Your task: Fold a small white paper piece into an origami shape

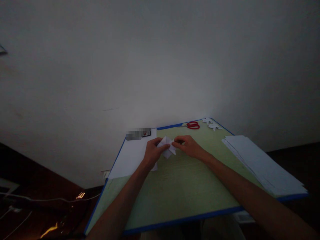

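Observation:
A small folded piece of white paper [168, 148] is held just above a green board with a blue edge [175, 190]. My left hand [153, 153] pinches its left side, fingers closed on the fold. My right hand [188, 145] pinches its right tip with thumb and fingers together. Both forearms reach in from the bottom of the view. Under my left hand lies a flat white sheet [131, 155] on the board's left part.
Red-handled scissors [193, 125] lie at the board's far edge, beside small folded paper shapes [212, 124]. A stack of white sheets [262, 165] covers the right side. A pale wall stands behind; cables [37, 200] lie on the dark surface at left.

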{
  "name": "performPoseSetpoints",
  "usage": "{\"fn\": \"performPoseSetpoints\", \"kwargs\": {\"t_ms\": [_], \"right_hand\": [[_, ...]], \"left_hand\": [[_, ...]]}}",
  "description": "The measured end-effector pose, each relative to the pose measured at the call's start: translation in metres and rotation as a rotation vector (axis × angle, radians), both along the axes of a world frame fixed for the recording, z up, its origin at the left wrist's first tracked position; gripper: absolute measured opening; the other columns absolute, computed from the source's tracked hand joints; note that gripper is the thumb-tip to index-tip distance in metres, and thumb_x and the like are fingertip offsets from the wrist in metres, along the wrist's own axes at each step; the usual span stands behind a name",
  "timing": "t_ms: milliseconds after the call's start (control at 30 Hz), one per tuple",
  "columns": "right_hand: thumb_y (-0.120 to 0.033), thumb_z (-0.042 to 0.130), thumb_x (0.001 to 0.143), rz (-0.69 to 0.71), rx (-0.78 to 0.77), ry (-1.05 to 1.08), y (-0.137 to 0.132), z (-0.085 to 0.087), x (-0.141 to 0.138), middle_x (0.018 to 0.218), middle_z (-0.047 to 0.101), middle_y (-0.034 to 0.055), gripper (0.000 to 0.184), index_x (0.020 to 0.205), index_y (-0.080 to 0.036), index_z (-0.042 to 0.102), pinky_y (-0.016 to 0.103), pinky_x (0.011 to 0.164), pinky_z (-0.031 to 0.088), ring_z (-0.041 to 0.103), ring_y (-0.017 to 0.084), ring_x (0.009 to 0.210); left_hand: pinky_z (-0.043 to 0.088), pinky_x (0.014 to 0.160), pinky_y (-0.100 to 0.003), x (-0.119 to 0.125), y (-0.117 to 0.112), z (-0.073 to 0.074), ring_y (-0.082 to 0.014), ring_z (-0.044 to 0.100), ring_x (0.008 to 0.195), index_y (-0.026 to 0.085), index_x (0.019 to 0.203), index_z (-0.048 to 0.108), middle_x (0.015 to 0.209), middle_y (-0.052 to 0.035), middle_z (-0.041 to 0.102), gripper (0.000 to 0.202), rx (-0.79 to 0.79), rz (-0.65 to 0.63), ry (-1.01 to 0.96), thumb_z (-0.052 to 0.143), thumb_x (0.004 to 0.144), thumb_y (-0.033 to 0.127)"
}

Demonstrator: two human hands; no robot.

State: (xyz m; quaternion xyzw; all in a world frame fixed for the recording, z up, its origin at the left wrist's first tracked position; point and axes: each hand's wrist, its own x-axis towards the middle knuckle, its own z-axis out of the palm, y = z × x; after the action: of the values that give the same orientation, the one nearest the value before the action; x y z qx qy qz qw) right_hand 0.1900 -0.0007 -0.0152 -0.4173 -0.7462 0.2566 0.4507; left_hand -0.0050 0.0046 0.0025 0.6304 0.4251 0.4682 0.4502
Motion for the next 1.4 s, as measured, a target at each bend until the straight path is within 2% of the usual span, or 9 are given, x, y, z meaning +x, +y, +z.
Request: {"fn": "performPoseSetpoints", "kwargs": {"t_ms": [333,533,767,900,1167,1400], "right_hand": [[-0.026,0.053,0.086,-0.043,0.016,-0.028,0.0002,0.0004,-0.0002,0.066,0.062,0.0008,0.021,0.072,-0.017,0.065,0.026,0.059,0.038,0.053,0.014,0.063],[-0.038,0.065,0.084,-0.015,-0.047,0.087,-0.0008,0.0028,-0.0010,0.074,0.068,0.0035,0.023,0.081,-0.016,0.068,0.027,0.064,0.044,0.059,0.016,0.067],[-0.041,0.062,0.088,-0.051,-0.023,0.098,0.0018,0.0043,0.0011,0.069,0.064,0.0017,0.027,0.078,-0.016,0.067,0.026,0.061,0.041,0.056,0.015,0.065],[-0.040,0.061,0.087,-0.067,-0.033,0.131,0.0038,0.0025,0.0012,0.073,0.066,0.0026,0.026,0.081,-0.016,0.068,0.027,0.063,0.043,0.057,0.015,0.066],[-0.040,0.063,0.083,-0.075,-0.063,0.181,0.0044,0.0001,-0.0016,0.066,0.061,-0.0003,0.024,0.080,-0.016,0.067,0.025,0.056,0.039,0.053,0.013,0.060],[-0.040,0.068,0.079,-0.056,-0.104,0.216,0.0025,0.0023,-0.0010,0.067,0.064,0.0004,0.025,0.079,-0.016,0.067,0.026,0.058,0.043,0.057,0.014,0.060]], "left_hand": [[0.044,0.058,-0.025,0.0021,-0.0024,0.0024,-0.0147,0.060,0.061,0.013,0.079,0.074,0.071,-0.0030,0.071,0.023,-0.011,0.004,-0.018,0.082,0.063,0.027],[0.048,0.064,-0.027,0.0011,-0.0035,0.0030,-0.0161,0.063,0.066,0.013,0.082,0.073,0.076,-0.0050,0.073,0.031,-0.032,-0.049,-0.046,0.086,0.061,0.031],[0.050,0.066,-0.027,0.0040,-0.0044,0.0058,-0.0174,0.067,0.073,0.013,0.098,0.073,0.089,-0.0091,0.075,0.043,-0.170,-0.079,-0.223,0.085,0.067,0.040],[0.051,0.068,-0.028,0.0049,-0.0016,0.0017,-0.0166,0.066,0.070,0.012,0.094,0.072,0.083,-0.0076,0.074,0.043,-0.195,-0.062,-0.244,0.089,0.061,0.035],[0.051,0.067,-0.028,0.0036,0.0005,-0.0021,-0.0182,0.068,0.074,0.012,0.096,0.071,0.086,-0.0083,0.075,0.044,-0.052,0.020,-0.148,0.088,0.059,0.030],[0.055,0.067,-0.031,0.0063,-0.0032,0.0025,-0.0200,0.071,0.071,0.015,0.111,0.063,0.087,-0.0083,0.076,0.060,-0.166,0.000,-0.311,0.089,0.059,0.030]]}}
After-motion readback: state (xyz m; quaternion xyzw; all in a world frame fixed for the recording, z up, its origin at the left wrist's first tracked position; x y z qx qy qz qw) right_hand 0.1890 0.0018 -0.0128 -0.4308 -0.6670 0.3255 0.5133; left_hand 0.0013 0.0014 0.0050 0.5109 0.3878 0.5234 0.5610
